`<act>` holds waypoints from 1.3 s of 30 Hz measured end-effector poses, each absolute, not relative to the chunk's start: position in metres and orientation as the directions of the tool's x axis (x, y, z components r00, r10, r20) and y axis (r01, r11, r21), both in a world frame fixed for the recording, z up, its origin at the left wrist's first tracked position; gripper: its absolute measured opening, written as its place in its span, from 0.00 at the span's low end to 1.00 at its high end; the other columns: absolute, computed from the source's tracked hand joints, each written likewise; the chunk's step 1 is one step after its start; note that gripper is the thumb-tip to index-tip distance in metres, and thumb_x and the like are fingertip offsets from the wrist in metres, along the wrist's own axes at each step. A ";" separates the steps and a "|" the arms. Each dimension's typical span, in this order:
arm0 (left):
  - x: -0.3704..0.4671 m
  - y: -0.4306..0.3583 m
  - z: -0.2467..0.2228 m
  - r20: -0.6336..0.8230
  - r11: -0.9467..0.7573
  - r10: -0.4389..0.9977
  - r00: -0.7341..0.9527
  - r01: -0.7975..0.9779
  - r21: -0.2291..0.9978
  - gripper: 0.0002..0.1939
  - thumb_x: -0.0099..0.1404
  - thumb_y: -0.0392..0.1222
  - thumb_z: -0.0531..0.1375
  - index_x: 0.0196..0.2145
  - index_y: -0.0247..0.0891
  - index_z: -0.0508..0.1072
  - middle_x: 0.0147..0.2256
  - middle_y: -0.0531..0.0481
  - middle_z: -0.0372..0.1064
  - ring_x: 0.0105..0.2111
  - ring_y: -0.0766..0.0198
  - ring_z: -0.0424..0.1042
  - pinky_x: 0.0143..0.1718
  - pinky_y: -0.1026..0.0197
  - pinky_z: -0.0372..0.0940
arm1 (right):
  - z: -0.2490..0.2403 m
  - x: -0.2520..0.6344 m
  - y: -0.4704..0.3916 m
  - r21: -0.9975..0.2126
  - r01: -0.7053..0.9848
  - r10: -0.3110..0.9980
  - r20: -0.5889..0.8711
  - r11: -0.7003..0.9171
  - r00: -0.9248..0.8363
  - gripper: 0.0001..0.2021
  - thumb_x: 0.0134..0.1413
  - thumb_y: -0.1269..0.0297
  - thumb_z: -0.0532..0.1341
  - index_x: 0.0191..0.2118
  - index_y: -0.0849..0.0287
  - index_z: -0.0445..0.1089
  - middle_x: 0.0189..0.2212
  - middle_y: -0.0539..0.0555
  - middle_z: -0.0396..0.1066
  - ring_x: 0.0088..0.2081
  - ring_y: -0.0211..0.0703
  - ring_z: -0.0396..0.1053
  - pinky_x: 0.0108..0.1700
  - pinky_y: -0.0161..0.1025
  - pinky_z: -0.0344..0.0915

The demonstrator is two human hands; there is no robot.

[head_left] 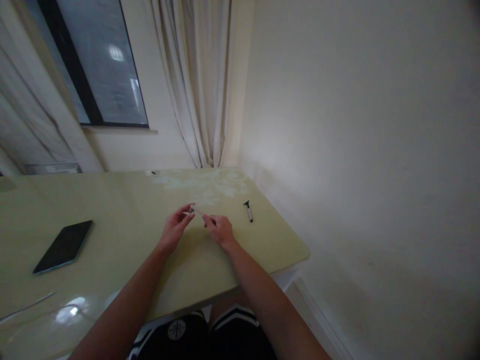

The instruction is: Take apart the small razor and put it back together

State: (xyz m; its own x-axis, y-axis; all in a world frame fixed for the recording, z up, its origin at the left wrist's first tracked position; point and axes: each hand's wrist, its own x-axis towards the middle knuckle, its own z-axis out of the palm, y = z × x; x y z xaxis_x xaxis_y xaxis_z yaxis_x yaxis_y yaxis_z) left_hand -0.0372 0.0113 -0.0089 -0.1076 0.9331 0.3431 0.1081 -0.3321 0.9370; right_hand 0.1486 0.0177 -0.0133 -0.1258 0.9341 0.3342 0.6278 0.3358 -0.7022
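Fingertips of my left hand and right hand pinch a small pale piece above the table. Razor lies right of my grip, tablet well left, curtain beyond.

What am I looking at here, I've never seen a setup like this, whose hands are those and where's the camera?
There is no robot here: these are a person's bare hands, in one picture from a camera worn on their head, looking forward and down. The right hand seems to pinch a thin, pale item; the left hand is at its other end, too small to make out clearly. On the greenish table lie what looks like a razor, to the right of the hands, and a dark, flat tablet-like device, to the left. Behind are curtains and a window.
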 end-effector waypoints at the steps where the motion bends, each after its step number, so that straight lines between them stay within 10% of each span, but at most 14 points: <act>1: -0.037 0.011 -0.009 0.342 -0.331 0.933 -0.112 0.106 0.938 0.33 0.58 0.60 0.68 0.55 0.37 0.77 0.33 0.52 0.67 0.28 0.67 0.61 0.30 0.63 0.57 | -0.014 0.149 0.018 -0.708 0.629 0.938 0.329 0.320 -0.108 0.30 0.68 0.40 0.51 0.27 0.56 0.78 0.23 0.52 0.74 0.28 0.41 0.68 0.30 0.36 0.53; 25: -0.044 0.012 -0.008 0.342 -0.322 0.930 -0.135 0.148 0.935 0.35 0.56 0.63 0.69 0.54 0.39 0.78 0.34 0.52 0.68 0.28 0.67 0.63 0.31 0.63 0.59 | -0.020 0.145 0.021 -0.708 0.595 0.922 0.344 0.380 -0.180 0.27 0.69 0.43 0.54 0.29 0.56 0.79 0.23 0.52 0.74 0.28 0.41 0.69 0.32 0.36 0.53; 34: -0.029 0.006 -0.014 0.362 -0.350 0.932 0.021 0.312 0.883 0.27 0.57 0.60 0.68 0.49 0.40 0.77 0.36 0.50 0.71 0.25 0.67 0.63 0.25 0.64 0.59 | 0.013 0.196 0.052 -0.813 0.542 0.837 0.438 0.213 0.328 0.19 0.73 0.54 0.48 0.55 0.58 0.69 0.30 0.52 0.73 0.31 0.44 0.70 0.35 0.36 0.58; 39: -0.010 0.008 -0.030 0.300 -0.370 0.928 0.221 0.442 0.817 0.24 0.58 0.51 0.66 0.50 0.42 0.75 0.41 0.48 0.73 0.28 0.65 0.67 0.29 0.62 0.65 | 0.011 0.277 0.070 -0.654 0.732 0.804 0.532 0.190 0.267 0.12 0.67 0.65 0.53 0.44 0.60 0.74 0.39 0.57 0.73 0.40 0.45 0.70 0.42 0.37 0.62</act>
